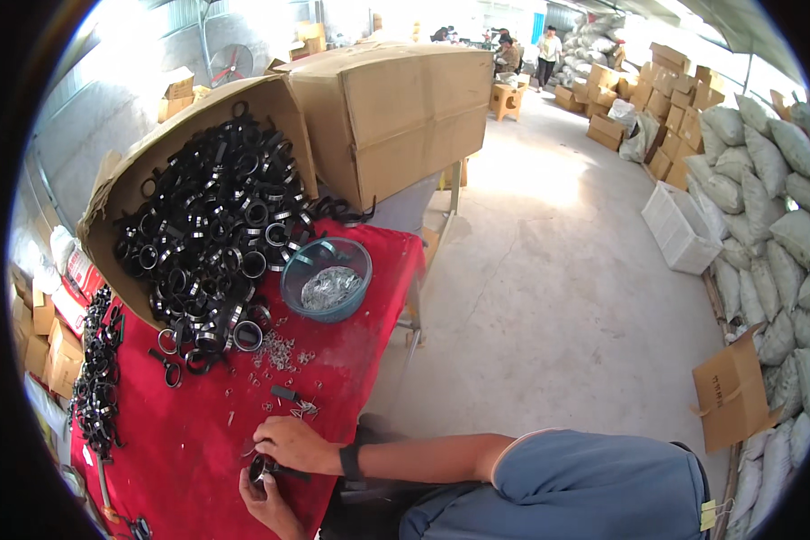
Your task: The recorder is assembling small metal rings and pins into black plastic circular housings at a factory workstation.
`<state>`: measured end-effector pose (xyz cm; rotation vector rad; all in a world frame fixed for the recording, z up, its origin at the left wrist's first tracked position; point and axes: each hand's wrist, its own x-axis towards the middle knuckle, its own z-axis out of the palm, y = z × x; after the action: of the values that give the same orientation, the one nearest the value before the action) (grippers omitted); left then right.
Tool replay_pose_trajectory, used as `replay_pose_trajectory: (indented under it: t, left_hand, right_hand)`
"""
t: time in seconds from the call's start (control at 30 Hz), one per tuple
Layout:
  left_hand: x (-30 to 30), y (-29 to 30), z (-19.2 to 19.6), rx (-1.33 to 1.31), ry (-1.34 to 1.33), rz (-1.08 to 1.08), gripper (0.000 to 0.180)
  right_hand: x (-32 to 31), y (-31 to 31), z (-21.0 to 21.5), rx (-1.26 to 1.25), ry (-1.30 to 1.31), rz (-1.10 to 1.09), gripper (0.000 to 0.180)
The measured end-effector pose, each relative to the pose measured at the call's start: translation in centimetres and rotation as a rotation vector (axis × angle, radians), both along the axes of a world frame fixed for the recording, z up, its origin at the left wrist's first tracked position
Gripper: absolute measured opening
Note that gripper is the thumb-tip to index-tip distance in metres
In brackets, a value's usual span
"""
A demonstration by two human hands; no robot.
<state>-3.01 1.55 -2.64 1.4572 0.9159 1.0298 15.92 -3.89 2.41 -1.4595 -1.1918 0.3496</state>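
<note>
My left hand (272, 509) is closed on a black ring-shaped part (260, 469) with a dark handle, low over the red cloth (189, 441). Just above it, my right hand (299, 446), with a black band at the wrist, has its fingers bent together at the part's upper side. Whatever is between those fingertips is too small to make out. Beyond the hands lie a short black piece (285, 393) and a few small metal pins (307, 409). Farther off is a scatter of small metal clips (279, 353).
A tipped cardboard box (108, 202) spills many black ring parts (216, 207) onto the table. Beside them stands a blue translucent bowl (358, 304) of shiny metal pieces. More black parts (96, 387) line the left edge. Filled sacks (765, 216) are stacked at right; people are far back.
</note>
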Motion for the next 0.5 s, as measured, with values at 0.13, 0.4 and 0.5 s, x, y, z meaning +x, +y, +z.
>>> replay_pose_trajectory:
  t: [0.13, 0.4, 0.5]
  left_hand:
    - [0.8, 0.1, -0.7, 0.015, -0.052, 0.018, 0.063]
    - [-0.1, 0.6, -2.1, 0.07, -0.033, 0.037, 0.06]
    - [0.3, 0.3, -2.1, 0.07, -0.017, 0.02, 0.058]
  right_hand:
    - [-2.6, 1.6, -1.4, 0.018, -0.191, 0.066, 0.014]
    - [-3.7, 0.3, -1.4, -0.042, -0.241, 0.044, 0.011]
    - [-3.6, -0.1, -1.1, -0.082, -0.223, 0.045, 0.012]
